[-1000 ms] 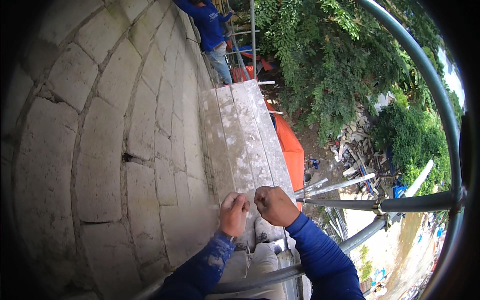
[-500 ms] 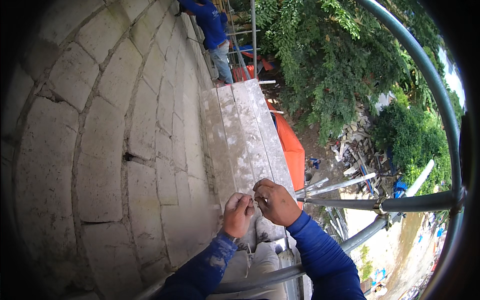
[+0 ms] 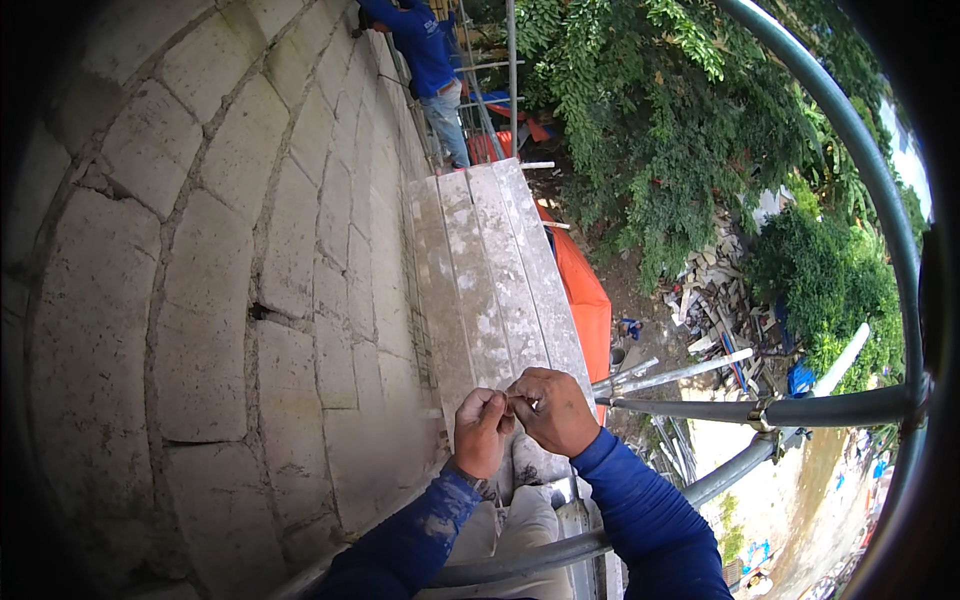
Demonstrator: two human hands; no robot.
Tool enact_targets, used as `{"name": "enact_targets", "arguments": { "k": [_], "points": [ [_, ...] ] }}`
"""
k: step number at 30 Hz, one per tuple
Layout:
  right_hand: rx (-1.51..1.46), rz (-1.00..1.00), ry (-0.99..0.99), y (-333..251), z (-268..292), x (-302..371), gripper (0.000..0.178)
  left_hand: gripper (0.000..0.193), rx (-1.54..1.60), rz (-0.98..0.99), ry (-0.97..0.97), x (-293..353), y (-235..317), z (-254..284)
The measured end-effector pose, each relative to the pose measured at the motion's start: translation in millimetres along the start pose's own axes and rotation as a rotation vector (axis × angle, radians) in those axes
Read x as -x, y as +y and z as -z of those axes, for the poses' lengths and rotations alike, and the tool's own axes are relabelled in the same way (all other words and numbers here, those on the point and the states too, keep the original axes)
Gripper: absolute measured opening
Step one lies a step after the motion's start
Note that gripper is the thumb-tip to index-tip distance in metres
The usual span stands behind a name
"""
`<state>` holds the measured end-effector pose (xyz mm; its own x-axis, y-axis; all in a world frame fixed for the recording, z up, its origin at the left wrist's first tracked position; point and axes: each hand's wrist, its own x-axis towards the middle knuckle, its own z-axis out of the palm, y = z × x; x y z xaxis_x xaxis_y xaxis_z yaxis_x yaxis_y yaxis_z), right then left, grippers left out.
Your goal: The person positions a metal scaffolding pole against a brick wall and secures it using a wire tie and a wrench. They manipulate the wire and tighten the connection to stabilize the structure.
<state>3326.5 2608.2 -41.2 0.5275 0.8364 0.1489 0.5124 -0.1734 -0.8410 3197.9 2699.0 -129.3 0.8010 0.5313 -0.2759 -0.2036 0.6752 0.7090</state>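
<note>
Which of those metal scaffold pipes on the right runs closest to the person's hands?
The horizontal grey pipe, reaching almost to the right hand; the curved rail arcs far off.

Long blue sleeves, left one paint-flecked, pale dusty trousers, bare hands

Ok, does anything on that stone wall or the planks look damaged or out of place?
One thing: a dark hole gapes in a joint of the stone wall, left of the planks. Below, debris lies heaped on the ground.

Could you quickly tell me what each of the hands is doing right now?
Left hand: fingers pinched shut on something too small to identify.
Right hand: curled shut, fingertips meeting the left's.
</note>
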Motion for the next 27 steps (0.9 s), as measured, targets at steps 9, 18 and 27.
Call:
{"name": "enact_targets", "arguments": {
  "k": [9,18,27],
  "points": [
    [-0.303,-0.209,-0.032,1,-5,3,0.008,0.015,0.027,0.005,-0.033,-3,-8,10],
    [-0.403,-0.242,0.005,15,-22,7,0.01,0.023,-0.176,-0.118,-0.01,-2,-11,8],
    [-0.252,-0.306,-0.031,12,-17,3,0.014,0.028,-0.481,-0.208,0.125,-2,2,4]
  ]
}}
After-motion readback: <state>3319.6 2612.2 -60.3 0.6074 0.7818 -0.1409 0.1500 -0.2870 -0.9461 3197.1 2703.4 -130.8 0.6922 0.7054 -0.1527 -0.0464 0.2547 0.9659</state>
